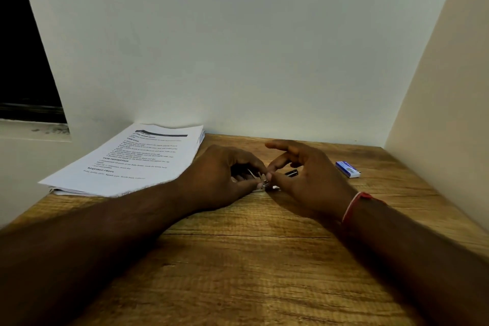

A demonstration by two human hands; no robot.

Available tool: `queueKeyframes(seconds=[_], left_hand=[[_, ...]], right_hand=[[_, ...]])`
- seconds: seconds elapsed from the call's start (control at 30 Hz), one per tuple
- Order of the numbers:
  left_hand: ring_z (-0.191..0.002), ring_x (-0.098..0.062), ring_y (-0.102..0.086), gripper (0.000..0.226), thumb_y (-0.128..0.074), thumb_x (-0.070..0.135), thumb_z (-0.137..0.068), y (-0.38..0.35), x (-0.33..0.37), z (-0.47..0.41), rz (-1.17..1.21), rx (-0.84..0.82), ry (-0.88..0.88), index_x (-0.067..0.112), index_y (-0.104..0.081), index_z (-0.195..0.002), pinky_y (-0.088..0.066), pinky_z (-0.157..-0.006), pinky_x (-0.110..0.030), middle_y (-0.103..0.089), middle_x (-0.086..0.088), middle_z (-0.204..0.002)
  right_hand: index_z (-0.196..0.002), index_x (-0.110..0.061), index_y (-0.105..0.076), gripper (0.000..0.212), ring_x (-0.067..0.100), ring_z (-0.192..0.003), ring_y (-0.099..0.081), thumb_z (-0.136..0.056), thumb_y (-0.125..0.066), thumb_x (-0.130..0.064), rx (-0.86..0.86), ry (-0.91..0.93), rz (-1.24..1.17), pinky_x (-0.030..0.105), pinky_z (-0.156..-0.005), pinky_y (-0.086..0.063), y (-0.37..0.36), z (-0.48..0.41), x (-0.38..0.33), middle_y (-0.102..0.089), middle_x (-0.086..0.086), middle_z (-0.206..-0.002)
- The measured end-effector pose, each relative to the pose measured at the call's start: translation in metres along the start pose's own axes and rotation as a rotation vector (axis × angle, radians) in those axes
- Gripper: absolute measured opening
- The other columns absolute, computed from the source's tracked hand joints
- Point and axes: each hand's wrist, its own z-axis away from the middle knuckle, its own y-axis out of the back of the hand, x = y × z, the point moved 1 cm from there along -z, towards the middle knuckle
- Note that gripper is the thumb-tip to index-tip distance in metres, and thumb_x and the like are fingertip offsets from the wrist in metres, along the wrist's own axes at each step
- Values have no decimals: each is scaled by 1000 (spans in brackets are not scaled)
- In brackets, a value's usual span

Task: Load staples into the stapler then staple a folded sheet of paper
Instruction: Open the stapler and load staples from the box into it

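Observation:
A small metal stapler (260, 181) rests on the wooden desk (238, 259) between my two hands, mostly hidden by them. My left hand (225, 177) wraps around it from the left. My right hand (304, 177) pinches at its front end with thumb and forefinger, the other fingers spread above. A dark part (291, 173) shows just behind my right fingers; I cannot tell what it is. A blue and white staple box (348, 169) lies to the right of my right hand. Printed sheets of paper (137, 161) are stacked at the back left.
White walls close the desk at the back and on the right. A dark window opening (26, 74) is at the far left. A red thread band (353, 205) circles my right wrist.

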Motion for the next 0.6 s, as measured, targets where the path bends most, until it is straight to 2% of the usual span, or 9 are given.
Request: queueKeyframes(seconds=[0.07,0.13,0.2,0.3,0.4,0.5,0.6], left_hand=[[-91,-3,-81,23,-93,24,-92,0,0,0,-6,7,7,34,-88,-112,-71,-85,-37,-84,16,-98],[-91,-2,-81,23,-95,24,-90,0,0,1,-8,14,15,33,-88,-110,-70,-85,-36,-84,17,-97],[-93,-1,-81,25,-97,28,-88,0,1,1,-8,7,15,32,-87,-111,-69,-87,-36,-84,17,-97],[-96,-2,-81,33,-98,31,-87,1,1,1,-15,-28,13,33,-85,-117,-69,-89,-33,-84,16,-99],[-98,-2,-80,35,-95,25,-89,2,2,0,-30,-44,-6,33,-84,-122,-68,-89,-29,-84,16,-102],[-100,3,-79,39,-93,24,-90,1,1,-1,-53,-16,-12,32,-82,-127,-64,-89,-19,-84,16,-105],[-98,3,-80,49,-94,22,-90,0,-4,-3,-29,5,30,32,-78,-135,-62,-89,-13,-84,14,-104]], right_hand=[[-132,-40,-74,45,2,-103,-75,-93,-87,-20,-8,45,-7,30,-92,-56,7,-2,2,-83,-20,-97],[-111,-36,-83,28,12,-90,-76,-92,-87,-15,-20,99,-22,42,-82,-63,13,-3,5,-83,-16,-93],[-96,-36,-87,21,12,-84,-74,-91,-88,-15,-13,159,17,43,-78,-64,15,-2,7,-82,-15,-90],[-96,-39,-88,19,9,-88,-72,-91,-89,-21,-5,217,109,33,-77,-63,18,-1,3,-81,-17,-93],[-97,-36,-89,20,7,-88,-76,-90,-89,-17,-49,243,93,29,-78,-64,21,1,-4,-82,-18,-93],[-95,-29,-90,20,10,-86,-80,-89,-89,-10,-151,249,4,32,-78,-67,16,5,-11,-85,-14,-91],[-95,-29,-91,18,10,-84,-80,-89,-89,-12,-243,201,7,34,-78,-67,9,8,-14,-85,-12,-90]])
